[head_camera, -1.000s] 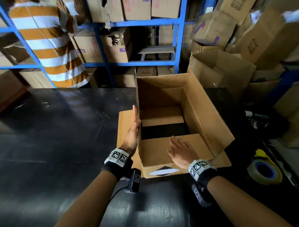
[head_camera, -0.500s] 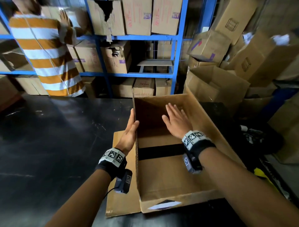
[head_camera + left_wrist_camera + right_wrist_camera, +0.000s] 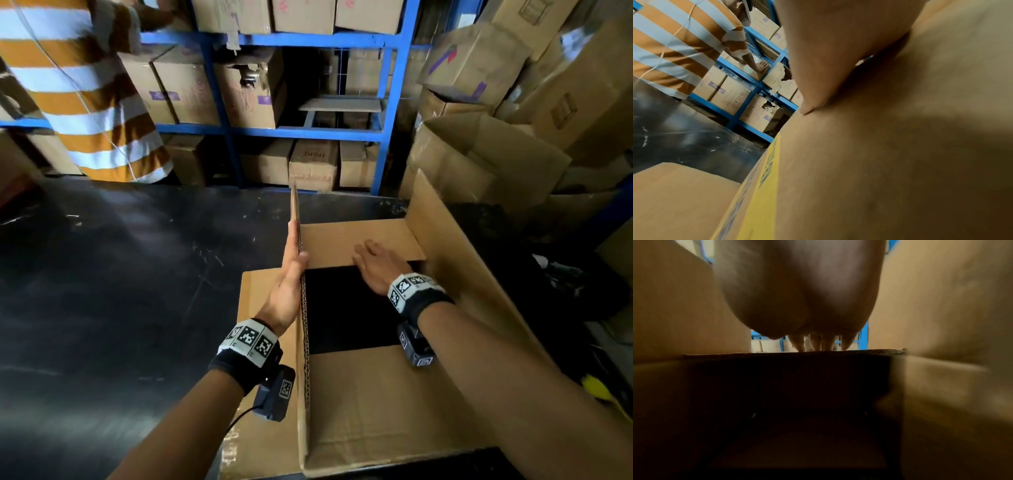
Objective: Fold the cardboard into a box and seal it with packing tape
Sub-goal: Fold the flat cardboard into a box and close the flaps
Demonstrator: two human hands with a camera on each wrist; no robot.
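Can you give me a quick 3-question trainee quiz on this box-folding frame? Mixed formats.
1. True or false: the right hand grips a roll of tape.
2. Multiple choice: the left hand is
A. flat on the table
B. flat against the outside of the upright side flap
C. inside the box
3. Short answer: which flap does the right hand press on?

Key
1. False. It lies flat, fingers straight, inside the cardboard box.
2. B
3. The far inner flap, folded down toward the dark gap where the black table shows between the two inner flaps.
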